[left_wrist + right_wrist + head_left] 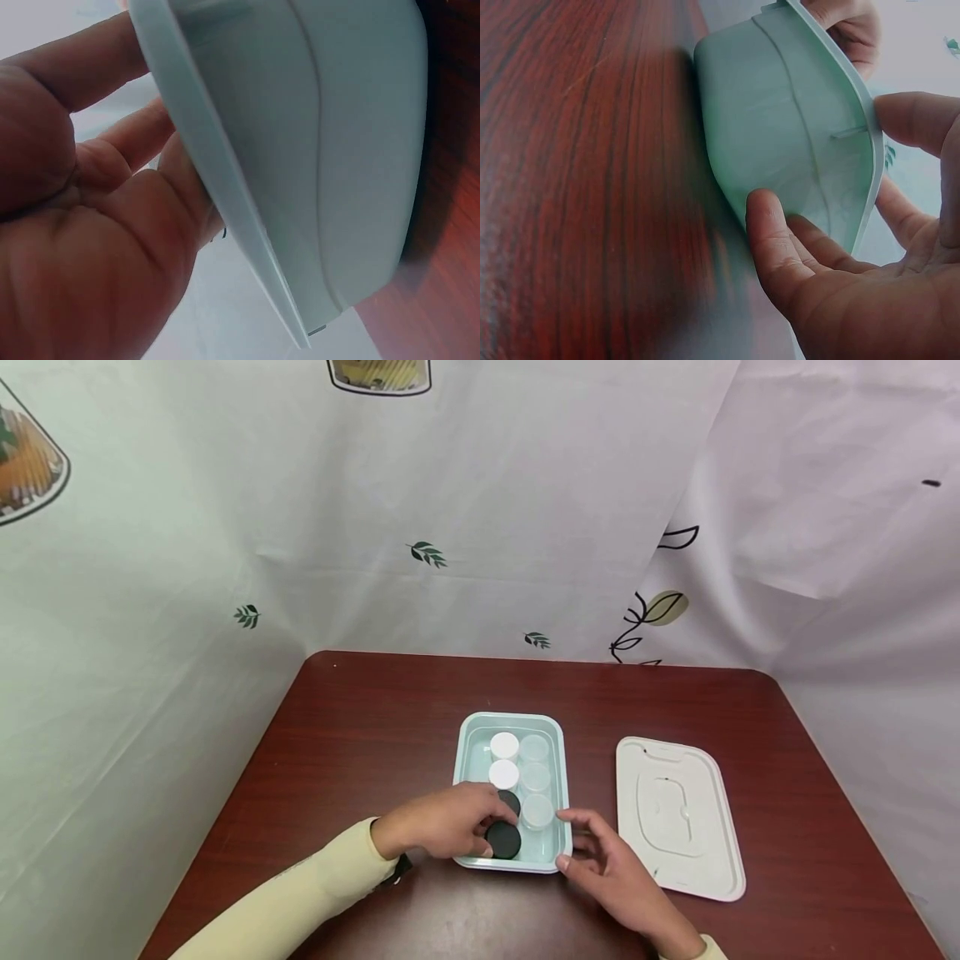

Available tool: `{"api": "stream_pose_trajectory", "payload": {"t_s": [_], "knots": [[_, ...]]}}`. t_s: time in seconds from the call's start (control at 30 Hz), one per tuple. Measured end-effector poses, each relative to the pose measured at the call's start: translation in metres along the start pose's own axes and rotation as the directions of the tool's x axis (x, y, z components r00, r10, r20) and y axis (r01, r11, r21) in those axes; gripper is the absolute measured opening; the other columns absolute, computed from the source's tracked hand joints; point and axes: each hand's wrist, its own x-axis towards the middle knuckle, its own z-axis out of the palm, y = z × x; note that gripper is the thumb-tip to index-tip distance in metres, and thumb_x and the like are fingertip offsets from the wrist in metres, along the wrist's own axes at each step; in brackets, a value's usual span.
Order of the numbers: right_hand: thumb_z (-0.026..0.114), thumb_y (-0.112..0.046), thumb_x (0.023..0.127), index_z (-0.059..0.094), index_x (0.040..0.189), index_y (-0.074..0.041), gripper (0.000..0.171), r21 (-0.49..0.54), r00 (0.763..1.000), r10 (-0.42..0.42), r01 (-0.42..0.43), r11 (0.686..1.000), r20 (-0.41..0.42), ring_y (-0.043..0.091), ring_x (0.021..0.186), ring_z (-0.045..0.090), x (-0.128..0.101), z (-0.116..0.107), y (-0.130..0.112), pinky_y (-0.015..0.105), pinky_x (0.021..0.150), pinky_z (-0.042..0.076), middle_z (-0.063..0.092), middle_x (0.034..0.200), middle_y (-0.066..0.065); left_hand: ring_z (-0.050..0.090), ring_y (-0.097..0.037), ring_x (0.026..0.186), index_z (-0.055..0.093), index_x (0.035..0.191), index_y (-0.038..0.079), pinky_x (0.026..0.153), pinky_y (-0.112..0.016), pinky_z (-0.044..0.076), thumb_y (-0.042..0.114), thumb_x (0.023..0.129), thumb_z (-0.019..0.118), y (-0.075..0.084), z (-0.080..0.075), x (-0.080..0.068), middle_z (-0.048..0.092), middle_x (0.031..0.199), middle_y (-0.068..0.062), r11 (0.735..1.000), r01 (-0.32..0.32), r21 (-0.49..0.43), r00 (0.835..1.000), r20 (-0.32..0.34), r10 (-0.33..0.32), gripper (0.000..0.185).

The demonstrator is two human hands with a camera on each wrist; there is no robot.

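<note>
A pale blue-green tray [468,743] stands on the table, holding small round containers. Its left column has two white-topped containers [504,774] at the back and two black-topped ones nearer the front. Three translucent ones [536,811] make up the right column. My left hand [457,818] reaches over the left rim, thumb and forefinger pinching the front black-topped container [503,841]; its fingertips are hidden by the tray wall in the left wrist view. Against the tray's right rim and outer wall rest the fairly straight fingers of my right hand [611,877], thumb by the front corner.
A white rectangular lid [675,814] lies flat on the dark red-brown table [360,727], right of the tray. White printed sheeting [480,510] hangs behind the table and along both sides.
</note>
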Motion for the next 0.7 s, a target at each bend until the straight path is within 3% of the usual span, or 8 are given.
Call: {"api": "stream_pose_trajectory", "payload": {"t_s": [0.33,0.53,0.7], "knots": [[0.069,-0.01,0.102,0.048,0.148,-0.008,0.05,0.004,1.0,0.001,-0.001,1.0,0.008,0.044,0.131,0.062,0.0,0.0,0.001,0.03,0.09,0.061,0.048,0.154,0.025,0.059,-0.009,0.096,0.078,0.121,0.016,0.088,-0.022,0.05,0.01,0.082,0.088,0.007,0.007,0.004,0.066,0.109,0.0,0.981,0.031,0.193,0.999,-0.014,-0.029,0.041],[0.07,-0.011,0.102,0.049,0.148,-0.008,0.05,0.001,1.0,0.006,-0.006,1.0,0.001,0.046,0.132,0.06,0.0,0.0,0.0,0.03,0.09,0.061,0.048,0.155,0.024,0.059,-0.009,0.091,0.081,0.114,0.02,0.081,-0.023,0.05,0.008,0.077,0.091,0.007,0.013,0.006,0.067,0.1,0.003,0.965,0.036,0.26,0.998,-0.05,-0.023,0.04],[0.071,-0.011,0.101,0.05,0.147,-0.009,0.051,-0.008,1.0,0.009,-0.01,1.0,-0.014,0.044,0.132,0.061,0.0,0.001,-0.001,0.029,0.09,0.061,0.049,0.153,0.022,0.054,-0.009,0.079,0.08,0.098,0.024,0.069,-0.023,0.046,0.007,0.073,0.092,0.008,0.017,0.005,0.061,0.082,0.006,0.946,0.024,0.322,0.995,-0.102,0.01,0.033]]}}
